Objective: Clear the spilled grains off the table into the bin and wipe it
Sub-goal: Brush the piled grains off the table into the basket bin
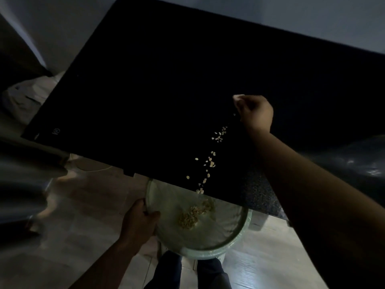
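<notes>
Grains (210, 163) trail thinly down the dark surface (156, 90) from the right grip (255, 112), its fingers curled into a fist, to the near edge. Just below that edge the left grip (139, 220) clasps the rim of the round bin (229, 245), more grains heaped inside.

Far rim of the bin (208, 252) lies hidden under the worktop (145, 90) edge; the worktop is cut off at right. I cannot tell whether the curled right hand (255, 113) holds grains (210, 163). Blurred grey shape (23, 180) at left: I cannot identify it
</notes>
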`<state>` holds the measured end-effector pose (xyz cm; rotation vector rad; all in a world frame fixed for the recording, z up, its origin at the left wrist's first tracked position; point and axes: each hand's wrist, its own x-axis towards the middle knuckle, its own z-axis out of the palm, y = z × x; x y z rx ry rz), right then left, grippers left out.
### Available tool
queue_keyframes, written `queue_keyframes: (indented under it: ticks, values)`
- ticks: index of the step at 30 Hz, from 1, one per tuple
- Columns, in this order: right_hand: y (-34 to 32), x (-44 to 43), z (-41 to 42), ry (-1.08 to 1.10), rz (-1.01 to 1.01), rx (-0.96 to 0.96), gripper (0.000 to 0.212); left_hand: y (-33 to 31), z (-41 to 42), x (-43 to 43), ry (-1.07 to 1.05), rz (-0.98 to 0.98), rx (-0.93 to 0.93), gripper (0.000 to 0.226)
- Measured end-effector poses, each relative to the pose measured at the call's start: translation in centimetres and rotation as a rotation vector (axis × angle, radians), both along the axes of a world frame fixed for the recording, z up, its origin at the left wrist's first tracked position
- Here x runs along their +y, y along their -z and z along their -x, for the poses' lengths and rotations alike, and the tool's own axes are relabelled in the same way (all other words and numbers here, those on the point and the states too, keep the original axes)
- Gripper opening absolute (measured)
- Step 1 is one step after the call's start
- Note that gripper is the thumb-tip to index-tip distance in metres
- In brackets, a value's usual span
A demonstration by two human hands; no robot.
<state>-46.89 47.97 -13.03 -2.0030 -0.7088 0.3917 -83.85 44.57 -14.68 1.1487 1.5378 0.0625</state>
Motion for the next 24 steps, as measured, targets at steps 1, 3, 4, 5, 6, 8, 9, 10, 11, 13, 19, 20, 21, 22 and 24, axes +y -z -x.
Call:
queue_keyframes:
  ticks: [1, 3, 4, 5, 6, 8, 9, 10, 11, 13, 19, 20, 21, 22, 24]
  values:
    - [0.1, 0.1, 0.6, -0.039, -0.006, 0.023, 0.014, -0.1, 0.1, 0.0, -0.003, 0.002, 0.001, 0.041]
    - [0.0, -0.2, 2.8, -0.179, -0.059, 0.12, 0.011, -0.5, 0.1, 0.1, 0.001, -0.002, 0.01, 0.036]
    - [-0.4, -0.8, 4.3, -0.262, -0.092, 0.134, 0.013, -0.6, 0.1, 0.1, 0.005, -0.005, 0.02, 0.03]
    - [-0.6, -1.6, 6.0, -0.338, -0.117, 0.114, 0.013, -0.9, 0.2, 0.0, 0.012, -0.009, 0.027, 0.025]
    - [-0.6, -2.6, 7.6, -0.399, -0.118, 0.079, 0.013, -0.9, 0.3, 0.0, 0.012, -0.014, 0.026, 0.022]
    - [-0.4, -5.1, 10.8, -0.478, -0.069, 0.001, 0.015, -1.1, 0.4, 0.1, 0.011, -0.022, 0.023, 0.019]
    - [-0.1, -6.4, 12.3, -0.499, -0.042, -0.031, 0.016, -1.2, 0.5, 0.1, 0.016, -0.028, 0.027, 0.019]
    - [0.0, -7.7, 13.7, -0.512, -0.019, -0.049, 0.016, -1.3, 0.6, 0.1, 0.018, -0.035, 0.026, 0.018]
    - [0.1, -8.7, 15.1, -0.527, -0.005, -0.052, 0.016, -1.3, 0.7, 0.1, 0.013, -0.034, 0.025, 0.018]
    - [-0.2, -10.4, 17.6, -0.572, 0.013, -0.06, 0.016, -1.2, 1.0, 0.2, 0.012, -0.025, 0.023, 0.018]
    - [-1.1, -13.8, 20.3, -0.554, 0.016, -0.014, 0.026, -1.0, 1.3, 0.4, 0.014, -0.019, 0.043, 0.03]
    - [-1.5, -13.6, 19.8, -0.511, 0.002, -0.019, 0.025, -0.9, 1.4, 0.4, 0.012, -0.016, 0.04, 0.03]
    - [-1.8, -13.0, 19.0, -0.465, -0.017, -0.024, 0.023, -0.9, 1.5, 0.4, 0.01, -0.012, 0.045, 0.029]
    - [-2.1, -12.2, 18.0, -0.415, -0.041, -0.018, 0.019, -0.9, 1.6, 0.4, 0.012, -0.013, 0.04, 0.026]
    - [-2.7, -9.7, 15.3, -0.298, -0.106, 0.031, 0.011, -1.0, 1.7, 0.4, 0.023, -0.017, 0.035, 0.018]
